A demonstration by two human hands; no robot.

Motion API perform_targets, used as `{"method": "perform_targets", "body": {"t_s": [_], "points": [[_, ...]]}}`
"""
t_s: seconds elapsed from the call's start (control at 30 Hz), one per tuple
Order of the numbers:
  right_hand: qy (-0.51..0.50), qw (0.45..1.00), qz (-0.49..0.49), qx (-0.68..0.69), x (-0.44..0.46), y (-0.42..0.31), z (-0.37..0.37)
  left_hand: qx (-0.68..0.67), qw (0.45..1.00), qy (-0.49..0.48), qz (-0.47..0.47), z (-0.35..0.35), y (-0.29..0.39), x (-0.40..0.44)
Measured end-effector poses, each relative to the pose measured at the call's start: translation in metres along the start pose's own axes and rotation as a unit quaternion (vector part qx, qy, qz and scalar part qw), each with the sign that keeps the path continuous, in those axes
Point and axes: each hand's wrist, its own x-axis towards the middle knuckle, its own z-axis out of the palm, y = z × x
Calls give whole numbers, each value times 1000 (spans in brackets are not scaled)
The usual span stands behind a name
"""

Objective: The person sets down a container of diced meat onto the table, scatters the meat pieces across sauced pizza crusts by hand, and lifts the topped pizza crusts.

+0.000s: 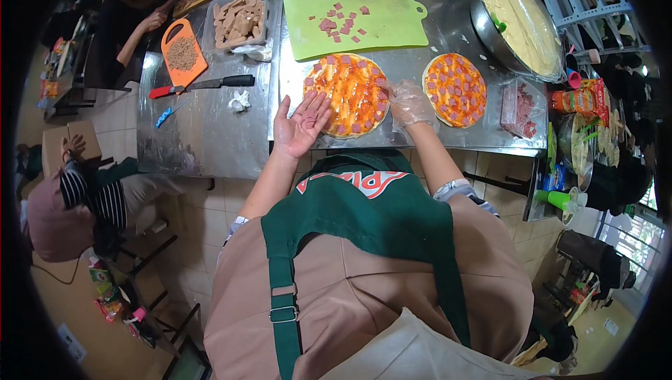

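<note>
My left hand [304, 125] is bare and turned palm up, fingers stretched out, at the lower left edge of a pizza [348, 103]. Small pinkish bits seem to lie in its palm. That pizza has red and yellow sauce, with pink meat squares mostly around its rim. My right hand [411, 105] wears a clear plastic glove. Its fingers are pinched together at the pizza's right edge, and what they hold is too small to make out. Beside it lies a second pizza [455, 91], dotted all over with meat squares. Several more meat squares [339, 25] lie on a green cutting board [392, 2].
A large metal bowl [490, 40] of film-covered dough and a clear tub of meat [519, 108] stand right. Left are a knife [217, 82], an orange board [196, 54] of minced food and a tub of brown pieces [240, 19]. A person [129, 19] works far left.
</note>
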Motion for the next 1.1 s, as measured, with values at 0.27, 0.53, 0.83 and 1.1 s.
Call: {"method": "perform_targets", "body": {"t_s": [0.27, 0.53, 0.83, 1.1], "points": [[32, 981, -63, 180, 6, -15, 14, 22, 1000, -18, 6, 9, -9, -2], [0, 911, -384, 152, -17, -79, -4, 55, 995, -65, -55, 8, -19, 8], [-56, 925, -344, 151, -11, -70, 30, 47, 991, -69, -102, 4, -22, 6], [-116, 908, -152, 373, -5, -61, 18, 140, 983, 102, -59, -11, -21, 11]]}}
